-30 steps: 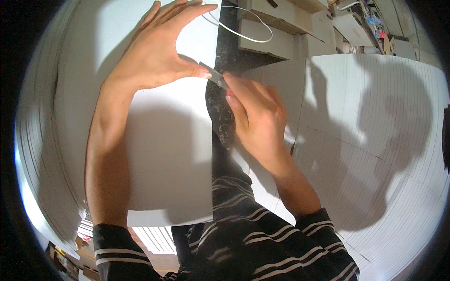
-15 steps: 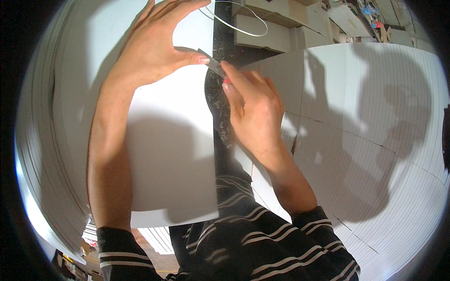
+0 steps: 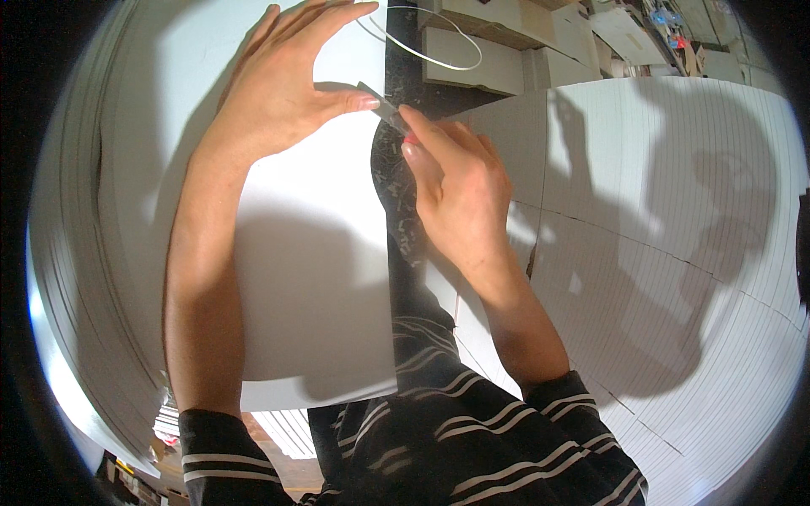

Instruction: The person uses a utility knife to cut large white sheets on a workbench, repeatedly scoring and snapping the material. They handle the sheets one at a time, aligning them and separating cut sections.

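Observation:
A large white board (image 3: 312,295) lies in front of me, with its straight right edge running toward my body. My left hand (image 3: 283,97) rests on its upper part, fingers spread, the thumb stretched toward that edge. Pinched between the thumb and forefinger of my right hand (image 3: 464,190) is a thin flat grey blade (image 3: 384,108) with a bit of red near my fingertips. It slants across the board's right edge, and its far end is by my left thumb tip. Whether thumb and blade touch, I cannot tell.
Tall stacks of white sheets with layered edges rise at the right (image 3: 624,278) and the far left (image 3: 63,244). A dark strip (image 3: 405,202) strewn with pale scraps runs beside the board. A thin white loop (image 3: 460,63) and cardboard boxes (image 3: 472,67) are at the top.
The board and my left forearm have shifted very slightly to the right. Both hands keep nearly the same pose, the blade still in my right fingers.

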### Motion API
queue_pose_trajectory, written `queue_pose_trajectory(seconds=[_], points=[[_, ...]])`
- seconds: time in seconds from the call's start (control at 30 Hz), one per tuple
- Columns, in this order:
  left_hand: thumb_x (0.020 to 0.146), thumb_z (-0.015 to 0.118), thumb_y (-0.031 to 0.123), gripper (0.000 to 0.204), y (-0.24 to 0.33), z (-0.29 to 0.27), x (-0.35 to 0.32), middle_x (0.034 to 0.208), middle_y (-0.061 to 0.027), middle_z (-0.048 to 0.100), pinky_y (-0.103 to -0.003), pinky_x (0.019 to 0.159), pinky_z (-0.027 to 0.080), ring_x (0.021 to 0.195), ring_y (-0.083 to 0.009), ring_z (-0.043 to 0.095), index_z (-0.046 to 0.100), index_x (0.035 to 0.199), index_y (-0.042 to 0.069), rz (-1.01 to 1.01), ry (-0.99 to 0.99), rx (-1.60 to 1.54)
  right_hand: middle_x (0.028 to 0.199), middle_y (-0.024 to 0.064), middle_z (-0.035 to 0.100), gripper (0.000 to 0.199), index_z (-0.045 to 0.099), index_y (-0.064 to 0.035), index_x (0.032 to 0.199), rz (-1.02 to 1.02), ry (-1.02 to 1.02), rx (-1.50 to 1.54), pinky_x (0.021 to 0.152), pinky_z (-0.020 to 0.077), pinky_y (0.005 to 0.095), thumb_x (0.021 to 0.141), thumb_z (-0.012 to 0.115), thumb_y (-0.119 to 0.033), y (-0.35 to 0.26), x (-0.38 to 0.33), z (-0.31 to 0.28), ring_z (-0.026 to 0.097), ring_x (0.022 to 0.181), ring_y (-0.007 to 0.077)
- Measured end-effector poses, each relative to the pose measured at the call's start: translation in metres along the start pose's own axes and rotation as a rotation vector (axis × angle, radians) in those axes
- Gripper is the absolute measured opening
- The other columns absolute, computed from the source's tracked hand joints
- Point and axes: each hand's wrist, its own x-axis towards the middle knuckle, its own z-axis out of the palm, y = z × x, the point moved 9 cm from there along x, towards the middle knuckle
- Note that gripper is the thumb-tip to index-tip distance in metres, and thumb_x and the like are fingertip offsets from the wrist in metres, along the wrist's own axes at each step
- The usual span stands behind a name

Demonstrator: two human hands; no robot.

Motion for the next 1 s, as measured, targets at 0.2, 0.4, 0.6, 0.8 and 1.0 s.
queue_pose_trajectory(seconds=[0.2,0.4,0.6,0.8,1.0], points=[[0.076,0.087,0.037,0.085,-0.003,0.002,0.001,0.154,-0.0090,0.054,-0.054,0.129,0.021,0.151,-0.0297,0.039,0.051,0.152,0.025,-0.007,0.007,0.016,0.094,0.0041,0.070,0.033,0.074,-0.0164,0.125,0.008,0.008,0.000,0.074,0.0515,0.0420,0.092,0.074,-0.018,0.002,0.004,0.002,0.065,0.082,0.0266],[0.082,0.083,0.036,0.077,-0.008,0.001,-0.001,0.152,-0.0090,0.056,-0.054,0.128,0.023,0.150,-0.0295,0.041,0.052,0.151,0.025,0.002,0.040,0.021,0.094,0.0053,0.069,0.032,0.074,-0.0157,0.125,-0.011,0.050,-0.021,0.073,0.0516,0.0424,0.093,0.074,-0.019,0.001,0.008,0.002,0.065,0.081,0.0278],[0.096,0.068,0.029,0.044,0.018,-0.018,0.013,0.129,-0.0198,0.064,-0.047,0.103,0.043,0.121,-0.0353,0.059,0.060,0.135,0.011,0.024,0.394,0.186,0.096,0.0113,0.071,0.032,0.072,-0.0136,0.127,0.003,0.129,-0.006,0.071,0.0533,0.0447,0.096,0.071,-0.019,0.018,0.027,0.007,0.068,0.083,0.0322],[0.078,0.082,0.059,0.100,0.019,0.014,-0.004,0.165,-0.0102,0.038,-0.057,0.128,0.016,0.155,-0.0316,0.030,0.036,0.161,0.029,-0.137,0.047,0.238,0.103,0.0198,0.075,0.038,0.069,-0.0054,0.128,0.239,-0.022,0.287,0.080,0.0559,0.0423,0.101,0.066,-0.033,0.069,0.058,0.015,0.073,0.094,0.0363],[0.079,0.083,0.050,0.105,0.046,0.015,-0.033,0.168,-0.0135,0.031,-0.059,0.129,0.011,0.158,-0.0323,0.023,0.028,0.164,0.020,-0.306,-0.062,0.225,0.091,0.0018,0.071,0.032,0.072,-0.0033,0.112,0.407,-0.196,0.995,0.072,0.0472,0.0281,0.091,0.082,-0.025,0.068,0.110,0.067,0.060,0.079,0.0101]])
